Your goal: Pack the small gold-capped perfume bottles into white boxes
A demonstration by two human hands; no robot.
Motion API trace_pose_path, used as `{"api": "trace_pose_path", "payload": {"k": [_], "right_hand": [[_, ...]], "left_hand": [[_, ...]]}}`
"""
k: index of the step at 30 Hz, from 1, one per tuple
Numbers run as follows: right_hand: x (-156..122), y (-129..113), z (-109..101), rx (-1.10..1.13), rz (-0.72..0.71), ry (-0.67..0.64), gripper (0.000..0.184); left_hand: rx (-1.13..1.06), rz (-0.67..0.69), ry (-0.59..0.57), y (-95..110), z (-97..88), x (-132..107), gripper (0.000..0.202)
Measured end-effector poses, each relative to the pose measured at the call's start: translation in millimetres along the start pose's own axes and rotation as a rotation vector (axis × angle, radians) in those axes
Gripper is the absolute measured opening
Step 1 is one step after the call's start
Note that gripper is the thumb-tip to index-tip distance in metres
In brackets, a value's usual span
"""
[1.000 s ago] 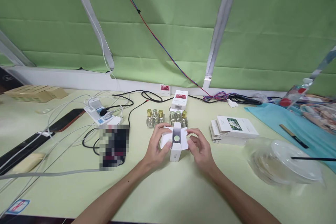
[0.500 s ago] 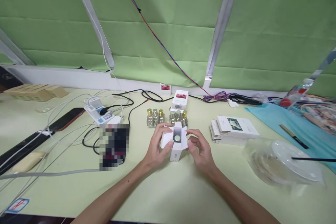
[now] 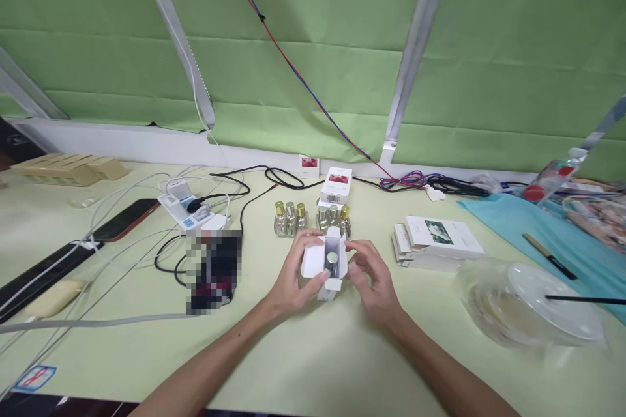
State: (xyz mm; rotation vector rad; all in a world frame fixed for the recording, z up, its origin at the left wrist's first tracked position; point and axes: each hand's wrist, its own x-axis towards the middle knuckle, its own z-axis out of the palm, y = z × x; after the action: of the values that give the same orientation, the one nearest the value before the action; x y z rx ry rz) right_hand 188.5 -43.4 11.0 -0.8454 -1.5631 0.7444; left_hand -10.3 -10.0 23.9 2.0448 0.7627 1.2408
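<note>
A small white carton (image 3: 313, 260) with its top flaps spread stands between my hands on the table. Inside it sits a bottle with a pale green cap (image 3: 331, 258). My left hand (image 3: 297, 273) is closed round the carton's left side, its thumb on the front edge near the bottle. At the right flap, the curled fingers of my right hand (image 3: 372, 277) pinch the carton's edge. Just behind the carton, small glass bottles with gold and pale green caps stand in two groups, the left group (image 3: 290, 220) and the right group (image 3: 333, 216).
White boxes (image 3: 440, 241) are stacked at the right, beside a bagged round container (image 3: 533, 303). A knife (image 3: 548, 255) lies on blue cloth (image 3: 508, 215). Cables, a power strip (image 3: 188, 208) and a phone (image 3: 127, 220) occupy the left. A white box with a pink picture (image 3: 336, 184) stands behind.
The carton has tipped so its opening faces me more, showing more of the bottle inside. My left thumb has moved slightly right, to the front edge. Both hands stay at the carton.
</note>
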Motion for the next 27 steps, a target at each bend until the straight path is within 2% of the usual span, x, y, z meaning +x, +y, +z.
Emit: {"api": "trace_pose_path", "payload": {"k": [13,18,27], "right_hand": [[-1.4,0.2,-0.8,-0.117,0.018,-0.107,0.041],[-1.0,2.5,0.4,-0.136,-0.016,-0.127,0.041],[-1.1,1.9,1.6,-0.134,0.018,-0.141,0.039]], "left_hand": [[-0.029,0.009,0.013,0.1,1.8,-1.1,0.045],[-0.030,0.012,0.000,0.1,1.3,-1.2,0.046],[-0.046,0.015,-0.008,-2.9,1.1,-2.0,0.054]]}}
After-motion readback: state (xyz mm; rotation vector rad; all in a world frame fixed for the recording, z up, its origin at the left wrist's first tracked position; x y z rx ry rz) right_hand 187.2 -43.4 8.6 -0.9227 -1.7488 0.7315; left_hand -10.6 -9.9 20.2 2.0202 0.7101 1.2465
